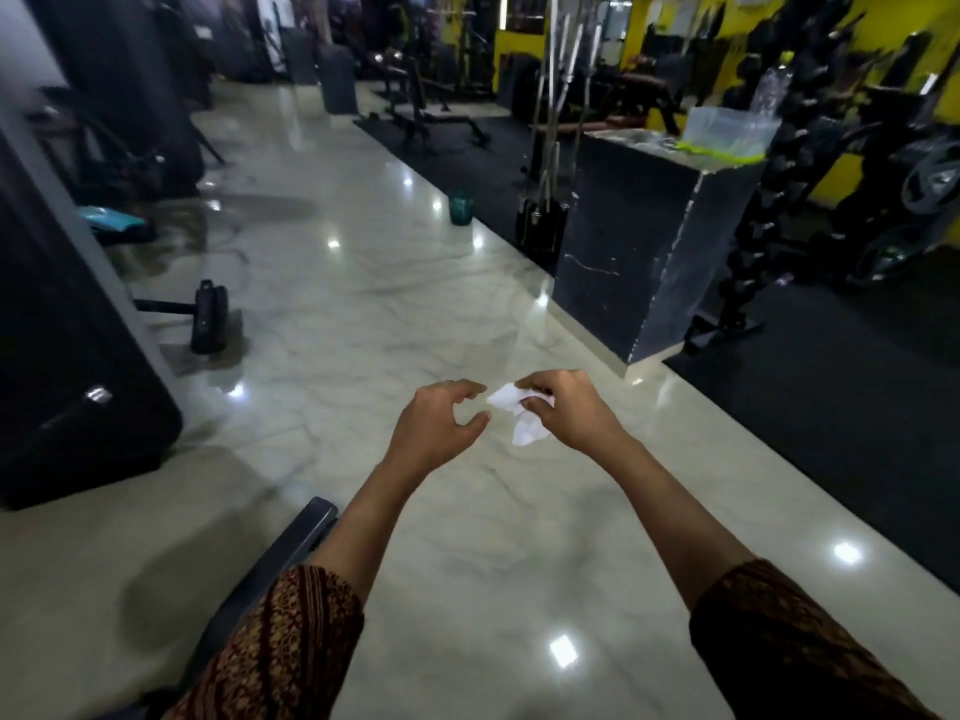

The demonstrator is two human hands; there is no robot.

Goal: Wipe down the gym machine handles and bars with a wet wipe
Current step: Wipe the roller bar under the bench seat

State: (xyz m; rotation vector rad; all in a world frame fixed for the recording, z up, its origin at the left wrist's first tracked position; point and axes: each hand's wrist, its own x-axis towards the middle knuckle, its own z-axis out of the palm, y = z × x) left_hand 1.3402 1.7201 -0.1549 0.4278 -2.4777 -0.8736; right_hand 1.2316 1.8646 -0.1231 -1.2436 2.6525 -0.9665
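A crumpled white wet wipe [522, 415] hangs in front of me over the marble floor, pinched by the fingers of my right hand [563, 413]. My left hand [434, 426] hovers just left of the wipe with thumb and fingers spread and loosely curved, holding nothing; its fingertips are a short gap from the wipe's edge. A dark padded bar of a gym machine [270, 569] runs under my left forearm at the lower left. Black machine frames [78, 356] stand along the left.
A dark pedestal [649, 252] with a clear plastic tub [727, 132] on top stands ahead right. Upright barbells [550, 122], benches and a dumbbell rack [789, 148] line the black mat on the right. A teal cup [461, 207] and a black roller post [208, 317] stand on the floor.
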